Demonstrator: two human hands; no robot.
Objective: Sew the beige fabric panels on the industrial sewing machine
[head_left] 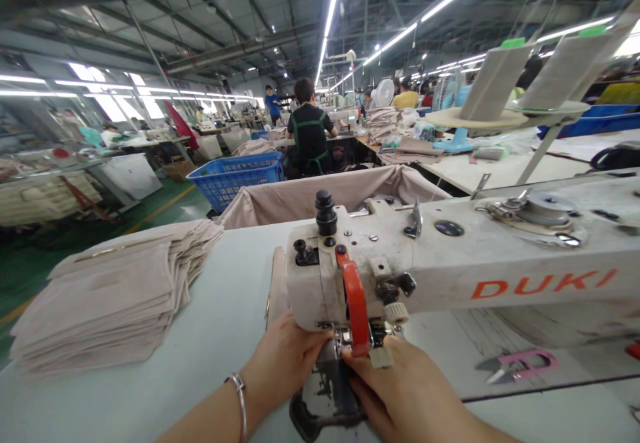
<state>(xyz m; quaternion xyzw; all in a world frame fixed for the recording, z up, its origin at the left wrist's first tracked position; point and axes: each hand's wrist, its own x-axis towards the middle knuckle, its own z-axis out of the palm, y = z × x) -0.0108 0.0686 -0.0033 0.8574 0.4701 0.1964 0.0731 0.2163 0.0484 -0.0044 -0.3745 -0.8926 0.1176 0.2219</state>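
My left hand (284,355), with a silver bangle at the wrist, is closed, its fingertips pinched beside the presser foot of a white sewing machine (440,256). A narrow strip of beige fabric (277,289) shows left of the machine head, its near end meeting my left hand. On the other side of the needle area, my right hand (400,379) has its fingers curled in, thumb and forefinger close to the presser foot. What either hand pinches is hidden by fingers and machine. Between them rises a red curved lever guard (356,303).
A stack of beige fabric pieces (110,296) lies on the table (220,296) at left. Pink-handled thread snips (523,366) rest at right. Beyond are a cloth-lined bin (280,203), a blue basket (240,179), thread cones (497,83) and a seated person (310,129).
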